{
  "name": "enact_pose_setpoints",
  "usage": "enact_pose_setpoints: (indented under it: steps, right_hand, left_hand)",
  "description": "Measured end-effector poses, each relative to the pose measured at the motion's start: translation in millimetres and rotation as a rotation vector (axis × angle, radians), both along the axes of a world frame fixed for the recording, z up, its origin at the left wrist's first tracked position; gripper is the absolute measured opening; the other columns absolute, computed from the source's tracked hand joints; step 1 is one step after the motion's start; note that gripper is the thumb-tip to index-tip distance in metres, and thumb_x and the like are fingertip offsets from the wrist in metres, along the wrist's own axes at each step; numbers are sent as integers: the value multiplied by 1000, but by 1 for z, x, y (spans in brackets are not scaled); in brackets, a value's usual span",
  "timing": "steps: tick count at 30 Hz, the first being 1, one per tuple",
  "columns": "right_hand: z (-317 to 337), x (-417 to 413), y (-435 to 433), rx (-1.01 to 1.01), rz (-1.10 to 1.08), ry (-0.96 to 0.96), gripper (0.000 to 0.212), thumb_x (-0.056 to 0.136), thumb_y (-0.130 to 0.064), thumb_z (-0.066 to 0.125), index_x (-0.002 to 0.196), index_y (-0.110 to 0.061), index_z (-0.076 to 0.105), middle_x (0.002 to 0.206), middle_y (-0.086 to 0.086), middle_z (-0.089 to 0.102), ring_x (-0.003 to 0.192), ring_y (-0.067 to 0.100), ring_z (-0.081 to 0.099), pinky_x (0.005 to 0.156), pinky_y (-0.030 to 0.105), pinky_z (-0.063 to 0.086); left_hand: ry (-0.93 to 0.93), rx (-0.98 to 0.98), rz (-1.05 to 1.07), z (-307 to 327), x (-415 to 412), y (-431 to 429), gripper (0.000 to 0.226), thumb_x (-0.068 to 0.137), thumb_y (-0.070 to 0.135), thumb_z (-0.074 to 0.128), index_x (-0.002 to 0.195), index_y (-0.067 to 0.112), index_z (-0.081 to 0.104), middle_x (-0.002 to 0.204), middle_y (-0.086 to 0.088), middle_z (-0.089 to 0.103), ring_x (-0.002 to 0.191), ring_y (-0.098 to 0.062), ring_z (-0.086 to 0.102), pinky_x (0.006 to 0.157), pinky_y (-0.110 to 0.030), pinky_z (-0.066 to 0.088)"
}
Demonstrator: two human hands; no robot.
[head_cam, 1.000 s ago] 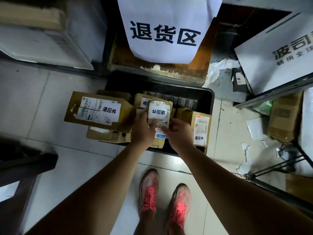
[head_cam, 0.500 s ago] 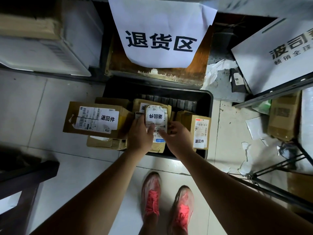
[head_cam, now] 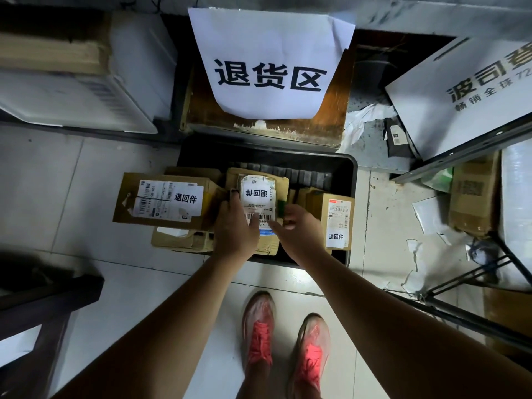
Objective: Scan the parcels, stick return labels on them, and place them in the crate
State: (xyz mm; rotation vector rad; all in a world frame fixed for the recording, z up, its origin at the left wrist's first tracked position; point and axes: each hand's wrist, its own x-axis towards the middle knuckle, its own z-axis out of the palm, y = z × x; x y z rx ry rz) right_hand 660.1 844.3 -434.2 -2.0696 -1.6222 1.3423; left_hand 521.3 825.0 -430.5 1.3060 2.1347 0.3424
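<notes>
A black crate stands on the floor under a paper sign and holds several cardboard parcels. In its middle lies a small parcel with a white return label, resting on a brown box. My left hand grips this small parcel from the left, thumb across its barcode. My right hand sits at the parcel's lower right corner with fingers loosely apart. A large labelled box overhangs the crate's left side. Another labelled box stands at the crate's right.
A wooden stand with the white sign is behind the crate. White boxes sit at the far left. To the right is a metal shelf frame with parcels and paper scraps. My red shoes are just in front of the crate.
Both hands have carried the small parcel down and forward onto the boxes in the crate. My right hand has loosened from its edge.
</notes>
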Motion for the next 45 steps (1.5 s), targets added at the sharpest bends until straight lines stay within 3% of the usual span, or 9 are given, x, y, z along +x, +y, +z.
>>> enact_pose_setpoints:
  steps: [2, 5, 10, 15, 22, 29, 37, 45]
  right_hand:
    - [12, 9, 0, 16, 50, -57, 42, 91, -34, 74, 129, -22, 64, 118, -4, 73, 101, 15, 69, 82, 36, 61]
    - [41, 27, 2, 12, 181, -172, 41, 93, -33, 66, 133, -28, 58, 113, -2, 70, 96, 19, 67, 77, 39, 62]
    - [122, 75, 4, 66, 420, -440, 61, 92, -38, 65, 148, -32, 42, 143, 5, 54, 132, 31, 49, 110, 45, 43]
    - [238, 123, -20, 94, 404, -564, 64, 93, -39, 64, 152, -27, 40, 150, 4, 48, 137, 28, 42, 110, 42, 38]
    - [418, 176, -120, 223, 104, -631, 65, 91, -44, 64, 150, -24, 42, 143, 2, 52, 133, 27, 46, 103, 38, 46]
    - [532, 229, -295, 259, -232, -694, 65, 91, -41, 66, 149, -26, 43, 144, 3, 51, 135, 27, 45, 107, 41, 43]
    - [588, 330, -547, 171, -679, -728, 63, 94, -37, 64, 152, -29, 40, 148, 2, 49, 138, 25, 43, 110, 43, 42]
    - [594, 429, -735, 111, -959, -664, 62, 95, -35, 63, 152, -25, 41, 142, 5, 52, 134, 26, 46, 104, 41, 46]
  left_hand:
    - [115, 32, -107, 16, -1, -6, 59, 97, 21, 65, 149, 6, 40, 132, -14, 50, 123, -27, 53, 87, -24, 47]
    - [298, 72, -318, 44, 1, -13, 63, 96, 24, 65, 151, 7, 38, 140, -13, 46, 128, -26, 49, 97, -28, 49]
    - [507, 41, -594, 121, 2, -10, 76, 92, 39, 65, 155, 13, 31, 155, -9, 36, 141, -26, 37, 109, -38, 44]
    - [631, 52, -747, 236, 9, -5, 77, 88, 47, 64, 153, 17, 34, 156, -9, 35, 147, -28, 27, 114, -47, 35]
    - [679, 236, -874, 397, 51, -35, 69, 93, 51, 53, 151, 19, 34, 150, -4, 38, 145, -24, 28, 109, -42, 35]
    - [609, 403, -1176, 496, 147, -120, 68, 97, 51, 49, 154, 19, 32, 152, -4, 36, 148, -23, 27, 111, -40, 36]
    - [557, 538, -1520, 546, 297, -275, 63, 99, 53, 46, 153, 21, 32, 148, -4, 41, 137, -24, 41, 104, -41, 44]
    - [517, 601, -1660, 570, 435, -420, 73, 98, 53, 48, 159, 21, 25, 158, -3, 32, 147, -22, 32, 111, -43, 40]
